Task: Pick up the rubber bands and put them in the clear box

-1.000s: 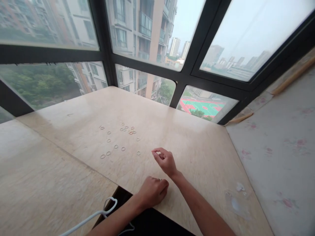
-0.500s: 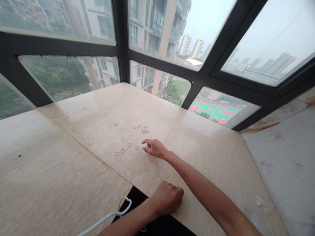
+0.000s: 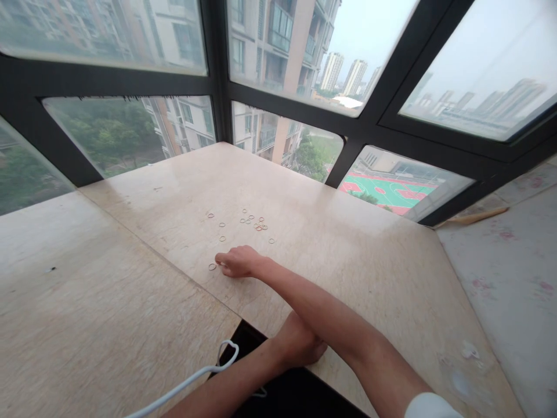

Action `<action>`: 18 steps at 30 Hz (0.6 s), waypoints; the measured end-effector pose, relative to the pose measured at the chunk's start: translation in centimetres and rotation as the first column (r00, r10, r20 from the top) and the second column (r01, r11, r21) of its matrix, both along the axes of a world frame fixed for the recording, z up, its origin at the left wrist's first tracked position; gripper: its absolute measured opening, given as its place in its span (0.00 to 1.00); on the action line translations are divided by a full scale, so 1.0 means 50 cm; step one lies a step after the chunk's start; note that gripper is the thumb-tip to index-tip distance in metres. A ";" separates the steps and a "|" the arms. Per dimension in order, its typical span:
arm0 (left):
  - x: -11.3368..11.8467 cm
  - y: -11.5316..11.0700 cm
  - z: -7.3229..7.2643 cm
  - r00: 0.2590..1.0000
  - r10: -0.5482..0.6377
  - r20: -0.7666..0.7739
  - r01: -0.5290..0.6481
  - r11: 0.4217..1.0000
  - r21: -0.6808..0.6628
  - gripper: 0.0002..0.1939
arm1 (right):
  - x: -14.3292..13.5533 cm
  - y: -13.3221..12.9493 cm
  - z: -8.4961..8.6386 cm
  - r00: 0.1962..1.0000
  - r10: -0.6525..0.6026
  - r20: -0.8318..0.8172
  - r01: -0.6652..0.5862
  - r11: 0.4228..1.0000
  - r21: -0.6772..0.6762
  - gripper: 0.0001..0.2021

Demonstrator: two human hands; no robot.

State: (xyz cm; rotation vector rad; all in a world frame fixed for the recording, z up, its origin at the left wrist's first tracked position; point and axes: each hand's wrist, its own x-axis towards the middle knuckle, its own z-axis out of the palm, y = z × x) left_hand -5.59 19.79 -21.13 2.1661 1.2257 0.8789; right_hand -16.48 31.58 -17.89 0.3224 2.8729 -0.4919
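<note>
Small thin rings (image 3: 222, 238) lie scattered on the beige marble-like surface (image 3: 174, 232), with several bunched together (image 3: 259, 224) farther back. Just right of the nearest visible ring (image 3: 212, 267), my right hand (image 3: 237, 261) is closed, thumb and index finger pinched together; anything between them is too small to make out. My left hand (image 3: 300, 342) rests closed near the front edge, partly covered by my right forearm. Whatever it holds, if anything, is hidden.
A white cable (image 3: 187, 380) runs over the dark area (image 3: 296, 395) at the front. A clear plastic item (image 3: 461, 380) lies at the lower right. Dark-framed windows (image 3: 221, 75) border the back; a small dark object (image 3: 51, 269) lies at left.
My right hand has moved left over the nearer rings and its fingers have closed. Its forearm now crosses over my left hand, which stays in nearly the same place.
</note>
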 end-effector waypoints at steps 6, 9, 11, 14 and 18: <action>0.000 0.001 0.004 0.997 0.061 0.053 -0.066 0.993 0.098 0.05 | 0.017 -0.002 0.012 0.999 -0.010 0.044 0.007 0.998 0.058 0.11; 0.003 0.000 -0.001 0.998 0.052 -0.027 -0.050 0.997 0.065 0.05 | 0.042 -0.002 0.015 0.998 -0.029 0.053 0.025 0.997 0.076 0.11; 0.005 -0.001 -0.003 0.993 0.054 -0.106 -0.050 0.998 0.037 0.04 | 0.059 -0.002 0.017 0.998 -0.035 0.054 0.030 0.996 0.085 0.10; 0.008 -0.001 -0.003 0.982 0.047 -0.185 -0.047 0.999 0.003 0.04 | 0.081 -0.005 0.019 0.998 -0.051 0.036 0.047 0.994 0.097 0.11; 0.011 -0.001 0.004 0.987 0.036 -0.154 -0.037 0.999 0.000 0.06 | 0.093 -0.006 0.014 0.993 -0.119 0.009 0.117 0.987 0.106 0.15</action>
